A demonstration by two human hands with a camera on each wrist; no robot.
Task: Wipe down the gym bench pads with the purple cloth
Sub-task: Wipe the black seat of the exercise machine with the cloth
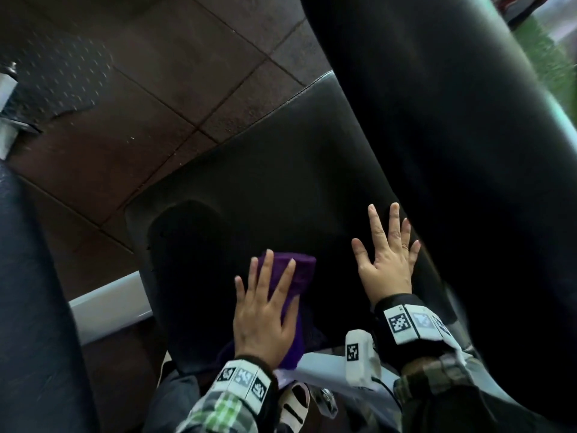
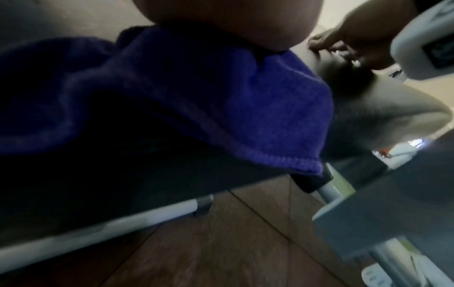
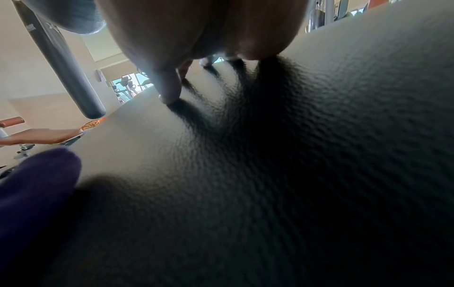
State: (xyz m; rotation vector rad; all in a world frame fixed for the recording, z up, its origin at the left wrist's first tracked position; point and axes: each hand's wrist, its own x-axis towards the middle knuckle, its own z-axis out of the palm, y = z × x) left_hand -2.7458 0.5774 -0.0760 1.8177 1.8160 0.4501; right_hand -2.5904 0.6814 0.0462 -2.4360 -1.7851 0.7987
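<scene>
The purple cloth [image 1: 298, 270] lies bunched on the black seat pad [image 1: 265, 176] of the gym bench. My left hand [image 1: 265, 304] presses flat on it, fingers straight and spread. To its right, my right hand [image 1: 387, 254] lies flat with spread fingers on the same pad, where it meets the tall black back pad [image 1: 468, 135]. The left wrist view shows the cloth [image 2: 233, 101] draped over the pad's near edge, with my right hand [image 2: 363, 36] beyond. In the right wrist view my fingertips [image 3: 169, 97] touch the textured pad [image 3: 294, 155], and the cloth [image 3: 36, 184] sits at lower left.
A brown tiled floor [image 1: 150, 89] spreads to the left of the bench. Another dark pad [image 1: 28, 307] stands at the left edge. The bench's white frame tube [image 1: 109, 307] runs below the seat. Far gym machines [image 3: 127, 83] and a hanging dark bar [image 3: 63, 64] show in the right wrist view.
</scene>
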